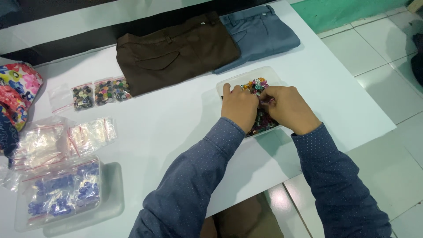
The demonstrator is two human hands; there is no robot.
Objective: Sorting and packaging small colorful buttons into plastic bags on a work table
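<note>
Head-camera view down onto a white table (176,128), with tiled floor (387,66) past its right edge.

Near the right edge: a clear plastic container (240,80) filled with mixed coloured buttons (257,84). Left hand (238,107) and right hand (287,108) both resting over the container, fingers curled inward and meeting above the buttons. Fingertips pinched together as if around something small; impossible to tell what, if anything, sits between them. Blue dotted sleeves (194,176) reaching in from the bottom edge.

Along the far edge: folded brown trousers (176,50), with folded grey-blue trousers (260,33) just beside them on the right, slightly overlapped.

Toward the left edge: three small zip bags of mixed buttons (102,92), sealed and lying side by side, with one flat, seemingly empty bag (59,98) to their left. Below those, a loose heap of clear empty zip bags (66,139). At the near left corner, a second clear container (59,196) holding bags of blue buttons, set on its lid. A floral fabric item (17,88) at the far left edge.

Judging by the layout: a few bags filled and closed, many bags unfilled, and the button container nearly full, so sorting looks to be at an early stage, with most left to do.
</note>
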